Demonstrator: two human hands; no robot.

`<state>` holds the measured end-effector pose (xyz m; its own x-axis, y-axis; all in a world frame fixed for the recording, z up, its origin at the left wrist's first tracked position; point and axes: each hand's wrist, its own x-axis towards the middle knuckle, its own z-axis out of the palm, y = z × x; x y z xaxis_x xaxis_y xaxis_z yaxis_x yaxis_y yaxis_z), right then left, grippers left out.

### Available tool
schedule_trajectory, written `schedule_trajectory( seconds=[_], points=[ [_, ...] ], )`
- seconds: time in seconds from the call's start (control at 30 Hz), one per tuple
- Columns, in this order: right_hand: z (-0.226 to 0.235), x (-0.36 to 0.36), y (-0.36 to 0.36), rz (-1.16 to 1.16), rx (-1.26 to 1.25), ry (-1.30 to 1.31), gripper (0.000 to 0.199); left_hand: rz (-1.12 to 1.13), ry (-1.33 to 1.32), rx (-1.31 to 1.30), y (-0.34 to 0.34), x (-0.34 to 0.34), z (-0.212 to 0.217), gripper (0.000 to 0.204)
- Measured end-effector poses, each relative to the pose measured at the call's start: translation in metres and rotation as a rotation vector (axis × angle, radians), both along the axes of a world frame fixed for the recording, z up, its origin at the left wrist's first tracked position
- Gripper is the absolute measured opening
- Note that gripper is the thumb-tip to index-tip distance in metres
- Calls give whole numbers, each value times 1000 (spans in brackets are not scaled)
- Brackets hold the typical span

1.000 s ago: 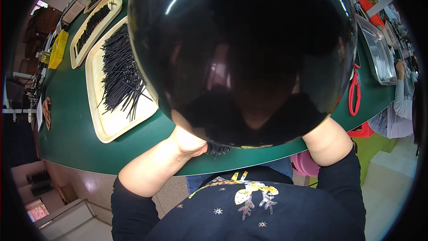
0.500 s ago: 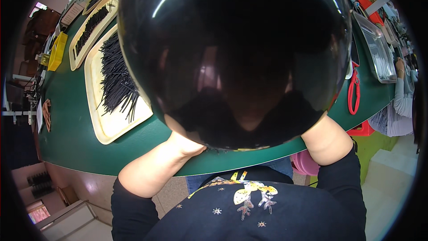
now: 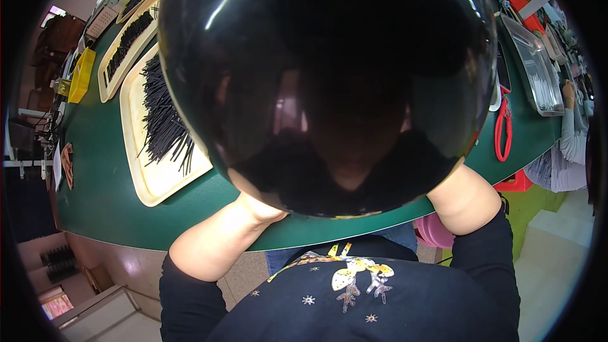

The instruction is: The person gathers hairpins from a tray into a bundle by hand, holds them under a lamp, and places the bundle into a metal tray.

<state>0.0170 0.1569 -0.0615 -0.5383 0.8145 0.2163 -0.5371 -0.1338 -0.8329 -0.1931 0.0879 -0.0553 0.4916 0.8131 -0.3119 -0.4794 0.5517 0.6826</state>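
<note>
A large glossy black dome point(image 3: 329, 88) fills the middle of the view and mirrors light strips and my outline. Behind its lower left edge, my left hand point(image 3: 263, 208) shows only its heel and wrist above the green table; the fingers are hidden. On the other side, my right hand point(image 3: 451, 180) disappears behind the dome, leaving just the wrist and forearm in sight. What either hand holds cannot be seen. Nearest to my left hand is a cream tray point(image 3: 149, 191) with a heap of thin black sticks point(image 3: 166, 117).
Two more cream trays, one of them point(image 3: 107, 90) nearer, and a yellow bin point(image 3: 82, 76) stand at the far left. At right lie red-handled scissors or pliers point(image 3: 503, 130) and a clear tray point(image 3: 550, 106) of thin white pieces. Beyond it is another person's sleeve point(image 3: 573, 133).
The black dome has shifted slightly left in the view, covering a little more of the cream tray. My arms stay almost where they were.
</note>
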Motion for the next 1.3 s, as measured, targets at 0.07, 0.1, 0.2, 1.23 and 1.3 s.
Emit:
schedule_trajectory(
  seconds=[0.07, 0.1, 0.2, 1.23, 1.3],
  points=[
    [4, 1, 2, 38, 16, -31, 15, 14, 95, -34, -4, -8, -19, 23],
    [10, 1, 0, 53, 53, -51, 15, 17, 125, -46, -4, -8, -23, 22],
    [31, -5, -11, 10, 83, -321, 21, 35, 80, 22, -6, -6, -21, 21],
    [25, 13, 1, -106, 574, -288, 13, -81, 770, 642, 4, 16, 12, 19],
    [25, 17, 0, -44, 703, -322, 12, -93, 798, 692, 6, 18, 13, 18]
  ],
)
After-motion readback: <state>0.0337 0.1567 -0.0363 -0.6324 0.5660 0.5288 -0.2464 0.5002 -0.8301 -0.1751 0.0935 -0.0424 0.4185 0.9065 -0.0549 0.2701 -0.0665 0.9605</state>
